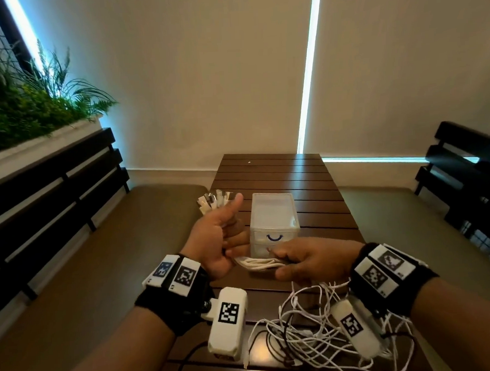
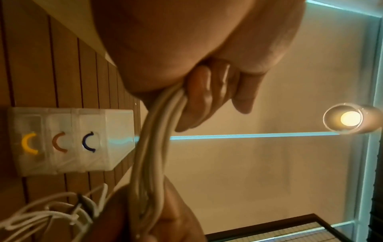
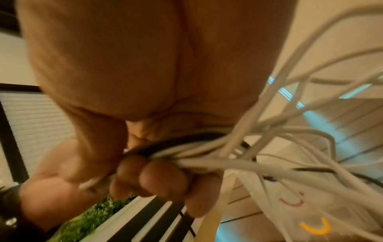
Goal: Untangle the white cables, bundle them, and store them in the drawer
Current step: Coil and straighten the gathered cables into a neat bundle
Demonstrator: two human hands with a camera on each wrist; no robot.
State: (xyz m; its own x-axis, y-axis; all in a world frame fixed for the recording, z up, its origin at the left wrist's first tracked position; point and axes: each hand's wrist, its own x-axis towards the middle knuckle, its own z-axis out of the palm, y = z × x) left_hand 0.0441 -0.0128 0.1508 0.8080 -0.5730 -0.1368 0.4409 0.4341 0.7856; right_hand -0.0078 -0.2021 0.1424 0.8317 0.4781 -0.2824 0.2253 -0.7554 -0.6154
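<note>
A bunch of white cables [image 1: 260, 265] stretches between my two hands above the wooden table [image 1: 280, 172]. My left hand [image 1: 222, 239] grips one end, thumb up, and several white plug ends [image 1: 214, 201] fan out above it. In the left wrist view its fingers [image 2: 199, 98] curl round the cable strands [image 2: 157, 134]. My right hand [image 1: 302, 263] grips the other end; its fingers [image 3: 161, 176] close round white cables [image 3: 228, 161] and a black one [image 3: 186, 137]. The rest of the cables lie in a loose tangle [image 1: 314, 335] under my right wrist. A translucent drawer unit [image 1: 273, 212] stands just behind the hands, drawers closed.
The drawer unit [image 2: 72, 140] has three drawers with blue, orange and yellow handles. A padded bench [image 1: 128, 248] with a dark slatted back runs along the left and a planter [image 1: 35, 111] sits above it. Another slatted bench [image 1: 465, 179] is at the right.
</note>
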